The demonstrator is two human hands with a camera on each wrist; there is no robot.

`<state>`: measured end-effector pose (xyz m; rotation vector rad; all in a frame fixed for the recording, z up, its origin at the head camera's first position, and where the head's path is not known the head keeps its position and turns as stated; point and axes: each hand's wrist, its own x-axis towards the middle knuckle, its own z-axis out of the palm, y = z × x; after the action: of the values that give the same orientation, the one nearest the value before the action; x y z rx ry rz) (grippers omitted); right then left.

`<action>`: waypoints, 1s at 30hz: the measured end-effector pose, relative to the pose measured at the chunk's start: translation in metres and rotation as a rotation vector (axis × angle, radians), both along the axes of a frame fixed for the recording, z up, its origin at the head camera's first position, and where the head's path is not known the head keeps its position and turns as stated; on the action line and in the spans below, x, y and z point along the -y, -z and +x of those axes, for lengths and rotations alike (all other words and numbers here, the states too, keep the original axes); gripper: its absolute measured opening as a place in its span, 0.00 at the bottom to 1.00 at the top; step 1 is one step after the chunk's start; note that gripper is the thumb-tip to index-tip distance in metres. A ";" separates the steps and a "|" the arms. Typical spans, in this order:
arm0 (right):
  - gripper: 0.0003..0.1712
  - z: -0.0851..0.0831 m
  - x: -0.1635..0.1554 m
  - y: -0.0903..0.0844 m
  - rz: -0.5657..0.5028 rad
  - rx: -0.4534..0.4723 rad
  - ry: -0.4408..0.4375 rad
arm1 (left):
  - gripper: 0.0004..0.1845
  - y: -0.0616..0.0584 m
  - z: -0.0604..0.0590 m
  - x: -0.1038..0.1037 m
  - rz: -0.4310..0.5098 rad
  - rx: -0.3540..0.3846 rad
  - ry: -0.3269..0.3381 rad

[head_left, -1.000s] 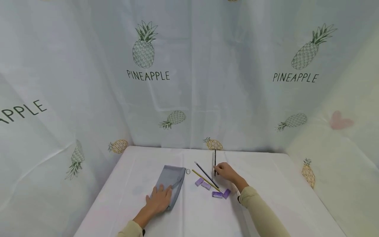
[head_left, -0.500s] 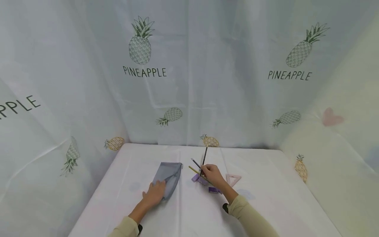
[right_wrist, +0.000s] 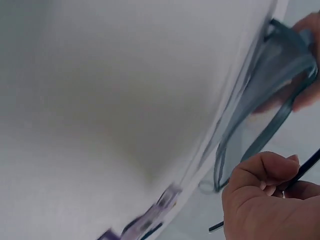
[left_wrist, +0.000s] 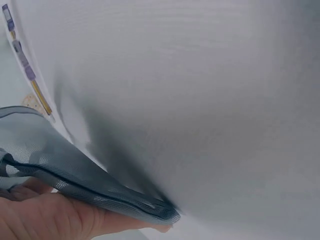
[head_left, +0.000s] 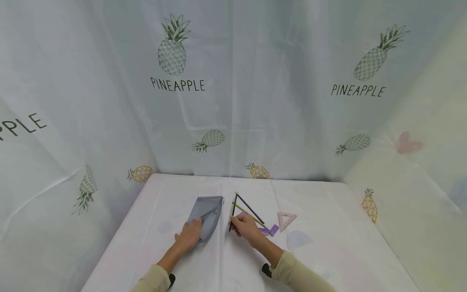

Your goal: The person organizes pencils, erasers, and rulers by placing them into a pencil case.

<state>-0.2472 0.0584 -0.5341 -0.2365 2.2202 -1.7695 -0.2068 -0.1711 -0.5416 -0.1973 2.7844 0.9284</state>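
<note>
On a white-covered table, between the person's two hands, a thin black pencil is pinched in the curled fingers of the right hand. Its long axis runs nearly straight away from the person, tilted a little, the far end rising beyond the fingertips and the near end poking out just below them. Just left of those fingers lies a grey mesh pouch, its long axis also pointing away from the person. The left hand grips the pouch's near end; in the left wrist view the fingers lie under the mesh with a fold of it caught against them, and the mesh appears lifted open there. The right hand is the nearer of the two to the pouch's right edge, close beside it but not touching.

Just right of the right fingers lie a second dark pencil and a yellow pencil, both slanting away to the left, small purple erasers touching the back of the hand, and further right a pink triangle ruler.
</note>
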 end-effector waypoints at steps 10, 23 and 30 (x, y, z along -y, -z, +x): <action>0.25 0.029 0.023 0.005 -0.082 0.056 -0.149 | 0.32 -0.001 0.003 0.000 0.054 -0.039 -0.047; 0.23 0.018 0.047 0.012 0.025 0.074 -0.124 | 0.29 0.002 0.012 -0.002 0.021 -0.086 -0.001; 0.24 0.007 0.065 0.014 0.052 0.035 -0.081 | 0.33 0.001 0.012 -0.002 0.083 -0.111 -0.027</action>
<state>-0.2404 -0.0062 -0.5480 -0.2778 2.1967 -1.6590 -0.1953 -0.1686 -0.5425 -0.1771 2.8426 1.0907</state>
